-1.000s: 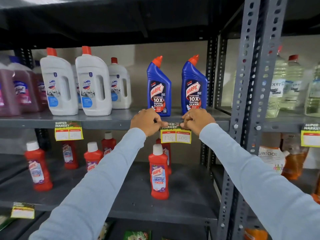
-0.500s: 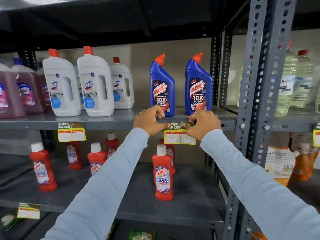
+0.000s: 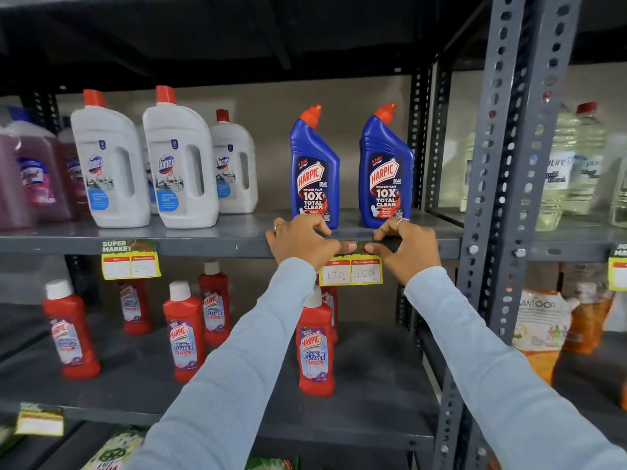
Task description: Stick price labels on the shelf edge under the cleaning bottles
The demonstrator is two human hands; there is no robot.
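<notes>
On the far left of the grey shelf stand purple bottles, then three white bottles with red caps. Under them a yellow price label is already stuck on the shelf edge, its green header on the metal and its yellow part hanging below.

Compared with a second ago, both hands sit closer together on the second label: the thumbs, which were then at its outer top corners, now nearly meet over the middle of its green header. The view has also drifted a little, so the bottles appear further right and the label lower in the picture.

The left hand is curled, thumb pressed flat on the header and fingers hooked over the top of the shelf; it pins the label rather than pinching it. The price label lies with its long axis level along the shelf edge, face toward the camera, header up, two white boxes reading 120 and 100 hanging below. It sits just under the two blue bottles, roughly between them. The right hand mirrors the left, thumb on the header, fingers over the shelf lip in front of the right blue bottle.

Below, red bottles stand on the lower shelf. A grey upright post rises on the right.
</notes>
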